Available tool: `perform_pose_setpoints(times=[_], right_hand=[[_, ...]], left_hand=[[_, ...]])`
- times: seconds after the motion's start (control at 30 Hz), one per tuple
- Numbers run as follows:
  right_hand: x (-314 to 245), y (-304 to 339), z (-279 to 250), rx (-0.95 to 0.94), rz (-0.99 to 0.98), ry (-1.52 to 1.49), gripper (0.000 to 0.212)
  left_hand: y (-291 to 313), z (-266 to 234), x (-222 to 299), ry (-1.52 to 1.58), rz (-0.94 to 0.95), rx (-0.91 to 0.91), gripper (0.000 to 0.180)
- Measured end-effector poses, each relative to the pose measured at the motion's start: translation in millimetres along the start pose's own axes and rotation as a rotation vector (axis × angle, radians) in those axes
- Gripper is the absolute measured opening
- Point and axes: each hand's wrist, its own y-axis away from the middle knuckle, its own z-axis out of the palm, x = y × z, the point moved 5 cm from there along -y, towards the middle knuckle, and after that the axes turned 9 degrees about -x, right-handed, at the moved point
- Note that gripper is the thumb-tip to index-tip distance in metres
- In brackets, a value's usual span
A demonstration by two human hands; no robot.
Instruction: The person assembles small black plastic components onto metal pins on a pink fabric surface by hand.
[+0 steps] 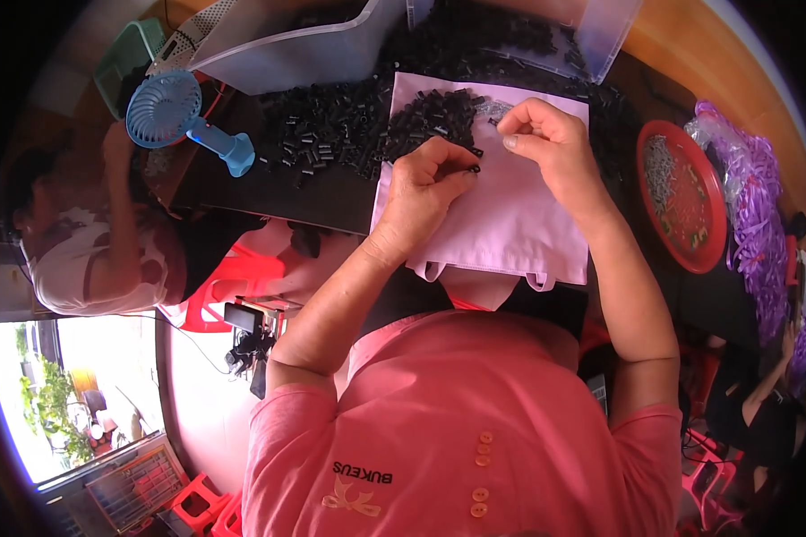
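A pale pink tote bag [510,206] lies flat on the dark table in front of me, its handles toward my body. On its far left part is a pile of small black tube-shaped pieces [430,121]. Beside that pile sits a little heap of shiny small parts [491,109]. My left hand [421,186] pinches one small black piece [475,168] between thumb and fingers above the bag. Just to the right, my right hand [549,139] is bent in a pinch close to the shiny heap; anything in its fingertips is too small to make out.
More black pieces [322,134] spread over the table to the left and back, near see-through plastic bins [287,54]. A blue handheld fan [166,112] stands at left, by a seated person [98,251]. At right are a red round tray [721,197] and purple ribbon strips [761,215].
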Motion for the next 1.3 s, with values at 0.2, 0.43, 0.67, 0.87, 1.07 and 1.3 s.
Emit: perform_pose_setpoints(times=[0.2,0.43,0.67,0.87,1.07,1.3], right_hand=[[1,1,-3,-0.039,0.029,0.052,0.017],[-2,1,4,-0.09,0.046,0.018,0.018],[-17,6,20,-0.052,0.006,-0.093,0.018],[-23,7,30,0.019,-0.057,-0.127,0.017],[-22,6,36,0.009,-0.088,-0.101,0.017],[-23,6,37,-0.005,-0.084,-0.101,0.017]], left_hand=[[0,0,-1,-0.028,0.02,-0.015,0.016],[0,-1,0,-0.023,0.031,-0.019,0.015],[2,-7,-2,0.081,-0.079,0.044,0.017],[3,-10,-4,0.277,-0.095,0.04,0.014],[2,-11,-4,0.412,-0.088,-0.004,0.011],[1,-11,-5,0.512,-0.085,-0.02,0.01]])
